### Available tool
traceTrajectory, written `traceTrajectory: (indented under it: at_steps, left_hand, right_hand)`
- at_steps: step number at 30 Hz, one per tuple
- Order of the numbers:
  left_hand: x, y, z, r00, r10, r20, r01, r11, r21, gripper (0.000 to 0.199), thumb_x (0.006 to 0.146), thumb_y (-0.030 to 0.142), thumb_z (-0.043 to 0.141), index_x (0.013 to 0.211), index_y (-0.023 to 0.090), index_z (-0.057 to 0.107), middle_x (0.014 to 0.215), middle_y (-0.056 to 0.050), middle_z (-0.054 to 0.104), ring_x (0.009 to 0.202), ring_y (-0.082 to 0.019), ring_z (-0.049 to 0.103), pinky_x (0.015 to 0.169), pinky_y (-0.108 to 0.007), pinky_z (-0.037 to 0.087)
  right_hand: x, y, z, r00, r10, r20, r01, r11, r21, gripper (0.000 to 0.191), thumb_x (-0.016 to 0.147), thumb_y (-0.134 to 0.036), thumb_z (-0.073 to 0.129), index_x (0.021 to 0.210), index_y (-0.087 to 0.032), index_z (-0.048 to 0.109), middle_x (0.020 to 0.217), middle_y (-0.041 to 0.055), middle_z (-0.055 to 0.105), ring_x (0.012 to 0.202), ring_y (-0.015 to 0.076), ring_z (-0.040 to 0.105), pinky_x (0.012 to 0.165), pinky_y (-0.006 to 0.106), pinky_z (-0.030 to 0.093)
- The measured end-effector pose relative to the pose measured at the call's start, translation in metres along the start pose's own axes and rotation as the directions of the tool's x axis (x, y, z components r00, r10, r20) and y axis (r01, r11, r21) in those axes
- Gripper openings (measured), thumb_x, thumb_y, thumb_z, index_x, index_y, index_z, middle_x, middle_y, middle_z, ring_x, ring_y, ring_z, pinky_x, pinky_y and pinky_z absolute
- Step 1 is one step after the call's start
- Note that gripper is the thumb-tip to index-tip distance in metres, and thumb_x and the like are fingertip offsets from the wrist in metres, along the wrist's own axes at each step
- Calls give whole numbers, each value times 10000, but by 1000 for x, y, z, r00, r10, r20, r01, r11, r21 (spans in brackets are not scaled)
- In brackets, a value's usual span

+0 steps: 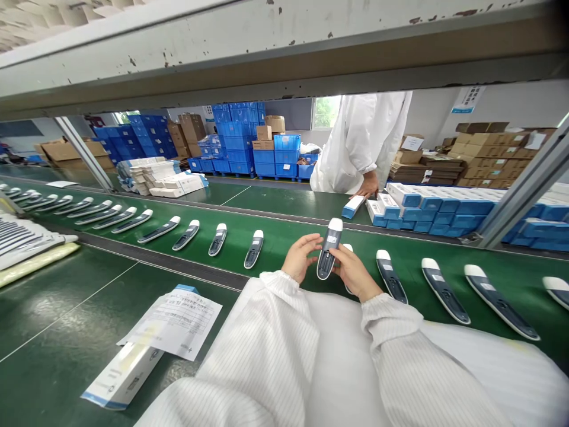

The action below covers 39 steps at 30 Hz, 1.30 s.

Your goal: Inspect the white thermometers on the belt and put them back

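My right hand (pixel 353 270) grips a long dark grey handheld device (pixel 330 249) with a white rounded end, a small label and a slot-like recess in its lower half. It is tilted nearly upright above the belt, white end up. Close by its left edge is my left hand (pixel 302 256), fingers and thumb apart; whether the fingertips touch the device I cannot tell. Another such device lies behind my right hand, mostly hidden. More matching devices (pixel 253 249) lie in a row along the green conveyor belt (pixel 284 237), to the left and right of my hands.
A paper sheet (pixel 178 320) lies over a white box (pixel 124 373) at front left. Across the belt, a co-worker's hand (pixel 368 185) touches a small blue-ended box (pixel 354 206) beside stacked boxes (pixel 435 207). A metal shelf beam (pixel 284 53) runs overhead, with posts on both sides.
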<state>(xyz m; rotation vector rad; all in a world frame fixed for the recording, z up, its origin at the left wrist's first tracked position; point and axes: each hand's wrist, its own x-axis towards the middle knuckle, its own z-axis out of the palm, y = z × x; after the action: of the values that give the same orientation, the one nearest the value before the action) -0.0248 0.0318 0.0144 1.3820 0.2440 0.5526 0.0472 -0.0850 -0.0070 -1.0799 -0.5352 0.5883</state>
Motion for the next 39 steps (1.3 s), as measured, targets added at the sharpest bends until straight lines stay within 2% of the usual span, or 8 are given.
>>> traceTrajectory:
  at_steps: [3,6,11,18,23,27,34,39]
  left_hand:
    - [5,10,-29,963,197,-185,-59,821,568,372,762,141,561,1129,197,586,1311,-123,526,1279,-284,381,1031,-464,304]
    - [7,14,-59,875,248,-415,187,619,763,570,682,-4,549,1218,185,508,1476,-155,307,1391,-328,138,1082,-586,65]
    - [12,12,-74,877,14,-481,287,787,546,567,655,-41,535,1184,163,518,1456,-180,321,1389,-356,129,1080,-530,159]
    - [13,8,-41,943,-182,-279,211,974,78,391,861,118,444,1251,131,448,1222,-165,587,1015,-222,620,726,-291,536]
    - [7,6,-19,966,-193,-175,94,883,-459,394,803,19,492,1191,80,470,1252,-195,548,983,-229,641,726,-284,575]
    - [8,5,-20,956,-212,-204,35,770,-637,429,749,-35,448,1165,67,485,1238,-196,536,1089,-272,593,808,-337,579]
    - [0,-1,-22,990,-103,91,135,859,-493,409,611,-44,471,955,144,588,1181,-97,583,1037,-223,602,566,-194,507]
    - [-3,-1,-14,983,-111,144,162,894,-418,388,654,73,552,1025,184,578,1162,-83,602,814,-165,625,432,-170,382]
  right_hand:
    - [-2,-5,-3,1000,29,7,-29,998,56,322,652,-433,703,915,-250,671,930,0,670,789,150,567,610,252,430]
    - [-3,-8,-4,999,45,14,-46,996,72,345,648,-441,710,938,-258,671,977,7,679,829,160,575,609,250,429]
    - [-2,-6,-4,999,46,6,-46,998,51,372,654,-449,705,969,-258,658,991,12,682,839,165,580,605,249,423]
    - [8,13,-9,998,-23,-62,15,991,-134,438,654,-428,682,1030,-236,569,885,7,673,712,146,568,542,243,383]
    - [12,19,-13,997,-48,-57,34,974,-223,641,581,-301,710,1163,-229,452,789,-17,639,651,146,538,512,245,366]
    - [13,20,-17,998,-52,-30,43,969,-243,670,608,-309,689,1215,-241,413,878,5,648,709,157,560,529,245,383]
    - [23,34,-27,994,-99,-53,66,897,-438,691,704,-277,581,1333,-236,298,918,19,648,717,175,586,574,290,452]
    - [28,43,-41,963,-239,-129,54,634,-772,452,663,-157,571,1113,-204,562,1001,80,627,944,246,602,860,407,453]
